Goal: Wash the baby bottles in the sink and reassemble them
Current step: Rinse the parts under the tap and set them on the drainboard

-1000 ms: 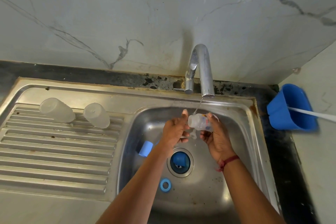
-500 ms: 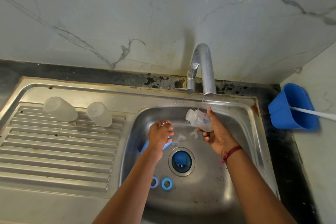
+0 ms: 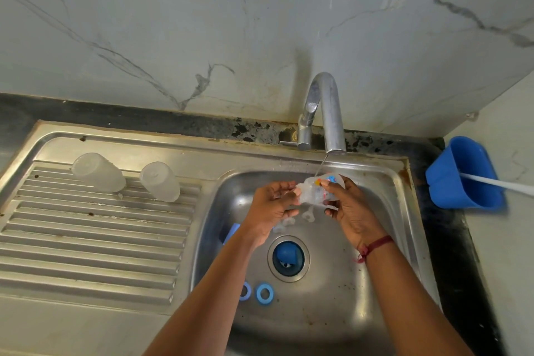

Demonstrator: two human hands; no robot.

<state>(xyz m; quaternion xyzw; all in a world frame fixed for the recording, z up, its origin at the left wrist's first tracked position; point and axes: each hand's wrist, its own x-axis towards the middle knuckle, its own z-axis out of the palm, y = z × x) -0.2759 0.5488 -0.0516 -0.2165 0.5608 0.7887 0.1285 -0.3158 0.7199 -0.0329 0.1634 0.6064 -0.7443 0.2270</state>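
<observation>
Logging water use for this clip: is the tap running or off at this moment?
Running. A thin stream of water falls from the tap spout onto the baby bottle held beneath it.

A pale marble wall (image 3: pixel 202 23) veined in dark grey fills the back, stained along its foot. Below runs a black speckled countertop (image 3: pixel 115 113) and, at the right, a plain light side wall (image 3: pixel 508 269) with a blue plastic container (image 3: pixel 450 182) against it.

Steel sink (image 3: pixel 202 150) sunk in dark worktop (image 3: pixel 115 115); clear caps (image 3: pixel 98 172) on its drainboard at nine o'clock, blue rings (image 3: pixel 264 293) at six.
</observation>
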